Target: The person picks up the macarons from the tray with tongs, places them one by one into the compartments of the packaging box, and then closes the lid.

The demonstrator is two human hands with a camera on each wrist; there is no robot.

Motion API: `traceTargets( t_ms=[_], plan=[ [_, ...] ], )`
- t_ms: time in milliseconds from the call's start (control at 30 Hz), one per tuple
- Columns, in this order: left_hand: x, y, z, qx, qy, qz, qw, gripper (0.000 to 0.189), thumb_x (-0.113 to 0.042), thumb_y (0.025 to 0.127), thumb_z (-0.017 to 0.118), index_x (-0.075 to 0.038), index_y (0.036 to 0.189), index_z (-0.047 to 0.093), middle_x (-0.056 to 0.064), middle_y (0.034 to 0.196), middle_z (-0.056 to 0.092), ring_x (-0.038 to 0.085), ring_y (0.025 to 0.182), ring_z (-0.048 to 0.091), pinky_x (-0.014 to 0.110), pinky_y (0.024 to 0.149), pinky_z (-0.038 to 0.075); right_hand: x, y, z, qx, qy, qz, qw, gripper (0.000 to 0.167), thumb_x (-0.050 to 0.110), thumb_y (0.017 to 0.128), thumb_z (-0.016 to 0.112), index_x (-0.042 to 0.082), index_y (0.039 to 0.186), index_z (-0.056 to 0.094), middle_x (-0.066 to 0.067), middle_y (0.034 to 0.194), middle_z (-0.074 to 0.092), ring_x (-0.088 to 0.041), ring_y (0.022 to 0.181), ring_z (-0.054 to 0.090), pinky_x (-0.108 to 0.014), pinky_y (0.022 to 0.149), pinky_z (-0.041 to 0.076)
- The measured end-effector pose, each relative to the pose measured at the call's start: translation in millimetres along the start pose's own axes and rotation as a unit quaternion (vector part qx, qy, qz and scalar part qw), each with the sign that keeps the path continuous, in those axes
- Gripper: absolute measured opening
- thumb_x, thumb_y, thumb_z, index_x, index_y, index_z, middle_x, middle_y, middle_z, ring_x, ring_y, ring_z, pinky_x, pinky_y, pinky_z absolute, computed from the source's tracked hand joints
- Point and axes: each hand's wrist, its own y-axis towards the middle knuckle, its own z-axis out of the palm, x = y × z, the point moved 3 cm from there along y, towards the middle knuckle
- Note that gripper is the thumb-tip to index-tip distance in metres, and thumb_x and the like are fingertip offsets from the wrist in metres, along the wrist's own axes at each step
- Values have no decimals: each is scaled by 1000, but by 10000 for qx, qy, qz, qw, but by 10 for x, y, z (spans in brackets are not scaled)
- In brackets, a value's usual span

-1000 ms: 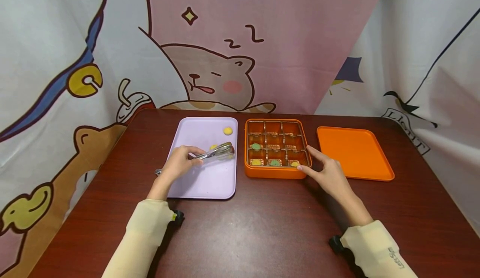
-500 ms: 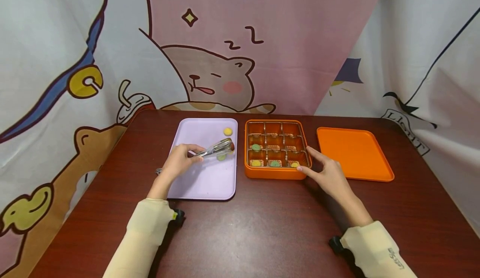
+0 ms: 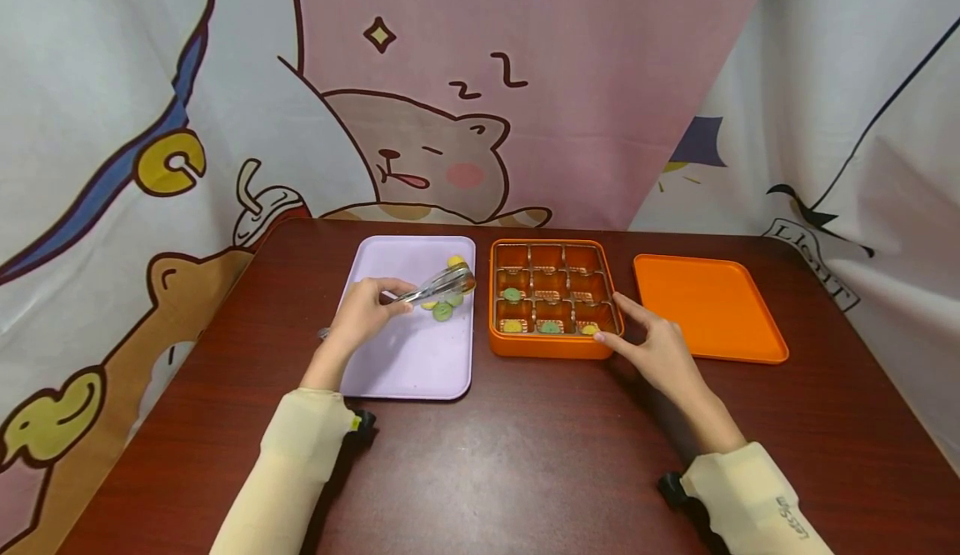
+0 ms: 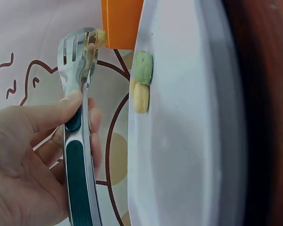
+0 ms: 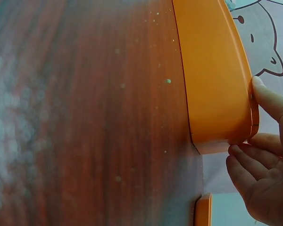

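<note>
Tongs point(image 3: 435, 287) above lilac tray point(image 3: 408, 365)

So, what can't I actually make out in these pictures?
Left wrist view: most of the yellow piece, hidden by the tips of the tongs.
Left wrist view: the tail of the tongs, cut off by the bottom edge.
Head view: the middle of the tongs, covered by the left hand.
Right wrist view: the inside of the box, hidden by its own wall.
Head view: the writing on the right sleeve, too small to read surely.
</note>
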Motion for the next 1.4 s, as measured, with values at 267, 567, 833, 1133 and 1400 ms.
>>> traceTargets(
  t_ms=[267,567,833,1133,1400],
  plan=[
    [-90,71,7,-28,-19,55,10000,27,-15,87,76,-10,113,76,11,108,76,20,84,68,25,65,46,-7,-3,2,5,-65,51,10000,75,44,88,74,9,149,46,-21,147,51,-12,48,30,-31,65,41],
    [-203,159,61,-177,-343,286,9988,26,-11,87,75,-7,113,75,12,104,77,23,84,70,25,67,48,-8,-4,-8,0,-116,38,9999,75,44,89,73,9,149,46,-21,147,51,-15,55,35,-36,73,42],
    [-274,260,138,-257,-458,316,9981,28,-10,87,75,-7,115,74,14,106,76,27,85,72,25,65,50,-7,-6,-6,-20,-71,10,10000,75,42,89,73,8,149,46,-22,147,51,-23,64,47,-44,82,47],
    [-340,377,230,-345,-587,264,9973,28,-11,88,75,-7,115,74,13,106,76,24,83,71,21,61,47,-8,-1,1,2,-38,31,10000,74,41,89,73,8,149,45,-21,148,49,-19,66,44,-42,80,44],
    [-375,464,298,-354,-561,163,9977,29,-13,87,76,-9,116,74,10,106,77,24,86,72,22,63,48,-8,3,13,26,-24,50,10000,74,42,89,73,8,150,45,-21,149,49,-15,56,41,-41,78,46]
  ],
)
